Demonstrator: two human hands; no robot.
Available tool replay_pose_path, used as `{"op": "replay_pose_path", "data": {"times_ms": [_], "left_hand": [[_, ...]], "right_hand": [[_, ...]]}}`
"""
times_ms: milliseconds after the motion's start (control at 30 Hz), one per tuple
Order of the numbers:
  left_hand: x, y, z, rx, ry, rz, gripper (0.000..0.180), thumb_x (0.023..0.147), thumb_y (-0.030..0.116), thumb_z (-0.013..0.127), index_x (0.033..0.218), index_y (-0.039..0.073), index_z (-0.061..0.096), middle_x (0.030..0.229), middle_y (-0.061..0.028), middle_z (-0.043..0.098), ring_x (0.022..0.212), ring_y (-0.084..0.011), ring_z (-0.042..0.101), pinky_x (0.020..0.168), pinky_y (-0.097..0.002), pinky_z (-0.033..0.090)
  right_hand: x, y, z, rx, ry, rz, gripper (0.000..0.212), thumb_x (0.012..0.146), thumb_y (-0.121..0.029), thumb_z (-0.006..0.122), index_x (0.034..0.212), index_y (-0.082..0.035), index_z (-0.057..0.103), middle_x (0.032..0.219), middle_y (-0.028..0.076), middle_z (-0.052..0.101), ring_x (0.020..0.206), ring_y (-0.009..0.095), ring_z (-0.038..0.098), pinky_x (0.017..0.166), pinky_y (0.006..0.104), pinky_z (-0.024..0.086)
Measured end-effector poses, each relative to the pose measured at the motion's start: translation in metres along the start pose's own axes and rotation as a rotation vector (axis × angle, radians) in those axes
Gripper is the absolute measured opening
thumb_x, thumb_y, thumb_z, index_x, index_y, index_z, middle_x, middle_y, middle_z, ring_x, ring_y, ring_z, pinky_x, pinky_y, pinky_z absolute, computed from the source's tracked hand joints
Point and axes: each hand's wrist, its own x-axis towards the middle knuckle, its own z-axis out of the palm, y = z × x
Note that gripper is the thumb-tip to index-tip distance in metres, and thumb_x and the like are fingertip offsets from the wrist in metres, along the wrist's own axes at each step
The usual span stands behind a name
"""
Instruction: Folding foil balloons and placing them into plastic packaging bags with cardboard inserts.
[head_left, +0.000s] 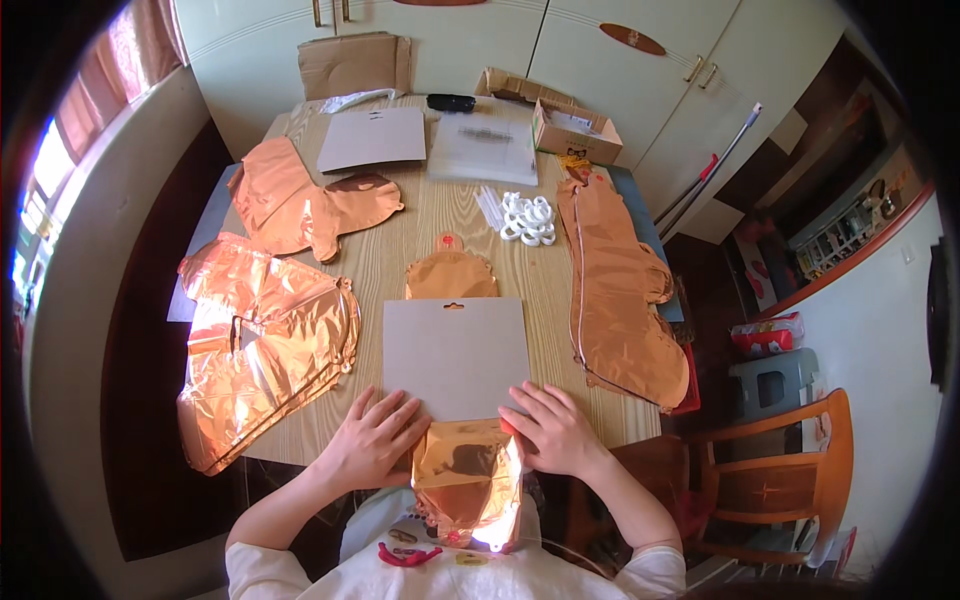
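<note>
Basically, tabletop (545, 295) near edge partly covered; copper foil piece (463, 450) runs under grey card (455, 360), middle hidden, lower end past the edge; left hand (378, 440) and right hand (553, 428) palm down at card's lower corners, fingers extended, thumbs unclear, can't tell if clamped

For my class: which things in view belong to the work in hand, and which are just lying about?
Work in hand:
grey card, between left hand and right hand
copper foil above and below it
probably foil pile at right, white rings

Apparently lying about:
wooden chair
folded cardboard
black object
</note>
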Motion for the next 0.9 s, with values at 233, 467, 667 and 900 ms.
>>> {"op": "replay_pose_path", "data": {"times_ms": [233, 467, 667, 900], "left_hand": [[0.009, -0.009, 0.015, -0.049, 0.262, 0.003, 0.040, 0.072, 0.023, 0.073, 0.111, 0.014, 0.069, 0.120, -0.0065, 0.065, 0.116, -0.0265, 0.058, 0.101, -0.0496, 0.041], [0.025, -0.015, 0.016, -0.453, 0.319, -0.280, 0.016, 0.079, 0.017, 0.072, 0.090, 0.006, 0.069, 0.100, -0.0063, 0.066, 0.094, -0.0294, 0.059, 0.087, -0.0406, 0.046], [0.039, -0.014, 0.013, -0.444, 0.319, -0.351, 0.022, 0.081, 0.019, 0.074, 0.077, 0.001, 0.062, 0.086, -0.0128, 0.059, 0.077, -0.0327, 0.061, 0.071, -0.0412, 0.049], [0.044, -0.014, 0.021, -0.345, 0.330, -0.405, 0.021, 0.082, 0.017, 0.071, 0.076, 0.001, 0.060, 0.086, -0.0137, 0.057, 0.074, -0.0336, 0.062, 0.067, -0.0422, 0.050]], "right_hand": [[0.007, 0.004, 0.006, 0.031, 0.109, 0.039, 0.033, 0.078, -0.016, 0.071, 0.110, -0.012, 0.066, 0.120, 0.009, 0.067, 0.111, 0.028, 0.063, 0.095, 0.0459, 0.044], [0.026, 0.010, 0.007, 0.227, 0.067, 0.265, 0.030, 0.081, -0.024, 0.073, 0.101, -0.005, 0.062, 0.098, 0.011, 0.064, 0.097, 0.032, 0.059, 0.082, 0.0435, 0.046], [0.038, 0.015, 0.020, 0.227, 0.126, 0.276, 0.031, 0.087, -0.032, 0.069, 0.091, -0.003, 0.059, 0.089, 0.013, 0.060, 0.087, 0.031, 0.057, 0.078, 0.0419, 0.046], [0.042, 0.013, 0.026, 0.152, 0.129, 0.319, 0.028, 0.088, -0.032, 0.068, 0.092, -0.006, 0.058, 0.084, 0.009, 0.062, 0.082, 0.029, 0.058, 0.075, 0.0409, 0.046]]}}
